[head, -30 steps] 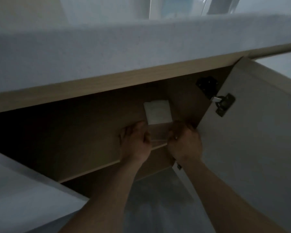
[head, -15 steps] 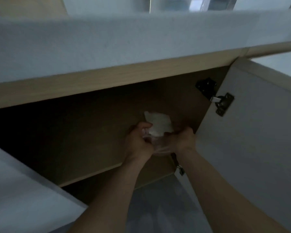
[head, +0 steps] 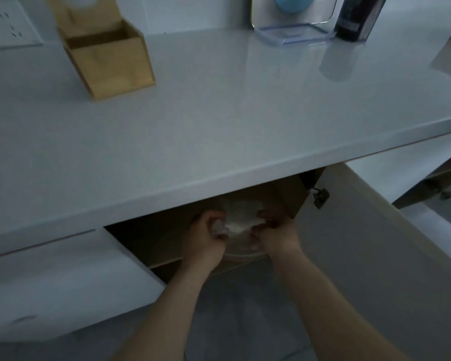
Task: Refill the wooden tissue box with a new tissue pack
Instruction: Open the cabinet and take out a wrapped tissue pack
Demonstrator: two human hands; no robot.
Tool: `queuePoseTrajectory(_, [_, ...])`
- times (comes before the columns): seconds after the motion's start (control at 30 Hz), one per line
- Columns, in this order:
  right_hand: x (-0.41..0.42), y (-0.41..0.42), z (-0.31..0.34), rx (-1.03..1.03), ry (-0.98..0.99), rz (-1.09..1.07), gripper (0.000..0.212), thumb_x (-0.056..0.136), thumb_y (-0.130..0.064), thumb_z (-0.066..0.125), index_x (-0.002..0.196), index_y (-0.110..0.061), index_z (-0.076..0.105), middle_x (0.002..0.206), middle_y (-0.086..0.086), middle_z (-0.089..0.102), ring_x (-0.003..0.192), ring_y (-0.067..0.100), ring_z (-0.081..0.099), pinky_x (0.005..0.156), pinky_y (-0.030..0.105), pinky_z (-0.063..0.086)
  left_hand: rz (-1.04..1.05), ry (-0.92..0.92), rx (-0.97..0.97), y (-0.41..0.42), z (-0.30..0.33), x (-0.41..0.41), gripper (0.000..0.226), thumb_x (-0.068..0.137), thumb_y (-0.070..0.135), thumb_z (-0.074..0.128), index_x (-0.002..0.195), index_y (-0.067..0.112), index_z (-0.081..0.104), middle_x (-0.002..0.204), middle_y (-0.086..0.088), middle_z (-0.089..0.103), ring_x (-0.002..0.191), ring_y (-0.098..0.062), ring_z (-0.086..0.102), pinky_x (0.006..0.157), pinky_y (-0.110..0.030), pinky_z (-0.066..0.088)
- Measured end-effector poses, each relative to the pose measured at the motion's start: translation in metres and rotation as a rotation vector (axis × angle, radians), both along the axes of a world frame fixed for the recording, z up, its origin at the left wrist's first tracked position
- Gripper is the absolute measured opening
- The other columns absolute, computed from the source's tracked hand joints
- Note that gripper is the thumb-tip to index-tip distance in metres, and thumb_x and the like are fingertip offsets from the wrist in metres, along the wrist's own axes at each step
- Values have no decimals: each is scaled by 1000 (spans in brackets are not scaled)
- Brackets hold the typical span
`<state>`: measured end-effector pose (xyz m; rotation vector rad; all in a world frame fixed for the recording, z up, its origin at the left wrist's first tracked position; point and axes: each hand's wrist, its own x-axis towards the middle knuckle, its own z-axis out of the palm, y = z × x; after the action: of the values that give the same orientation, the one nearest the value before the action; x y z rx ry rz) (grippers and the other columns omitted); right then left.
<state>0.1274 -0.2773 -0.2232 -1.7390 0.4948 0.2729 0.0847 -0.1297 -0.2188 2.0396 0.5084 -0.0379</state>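
Note:
A white tissue pack [head: 241,217] in clear plastic wrap sits at the mouth of the open cabinet under the counter. My left hand [head: 206,239] grips its left side and my right hand [head: 274,231] grips its right side, fingers curled into the wrap. The wooden tissue box [head: 104,48] stands open on the countertop at the back left, its lid raised against the wall. Part of the pack is hidden by the counter's front edge.
The grey countertop [head: 232,113] overhangs the cabinet opening. One cabinet door [head: 362,256] swings open to the right, another [head: 63,282] to the left. A clear holder [head: 292,22] and a dark bottle [head: 357,16] stand at the back right. A wall socket [head: 8,24] is at far left.
The view has risen, so the countertop and wooden box now show. Both hands have closed on the tissue pack and drawn it towards the cabinet's front edge.

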Motion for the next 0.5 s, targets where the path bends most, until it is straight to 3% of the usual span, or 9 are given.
queuePoseTrajectory(0.1, [-18,0,33,-26,29,19,34,72,2,68,82,-30,67,87,13,74,73,34,74,75,53,64,1,31,-7,2,42,-21,44,80,5,75,112,33,68,116,7,68,106,-13,64,92,-31,55])
queuePoseTrajectory(0.23, [-46,1,83,-55,68,45,39,74,0,68,98,-30,70,94,5,72,82,26,73,78,37,63,8,75,-37,1,94,-54,42,81,6,74,112,33,67,113,13,66,110,-11,64,96,-31,54])
queuePoseTrajectory(0.4, [-79,0,140,-39,124,141,36,81,0,68,111,-22,72,98,0,70,83,17,71,72,27,56,108,115,-133,1,152,-89,28,82,42,69,109,38,61,113,16,65,105,-13,68,94,-46,58])
queuePoseTrajectory(0.5, [-97,3,175,7,130,189,36,83,-1,69,114,-19,73,104,5,72,90,21,73,80,34,62,161,152,-197,9,178,-105,37,76,59,63,109,43,57,118,13,66,103,-19,71,90,-51,60])
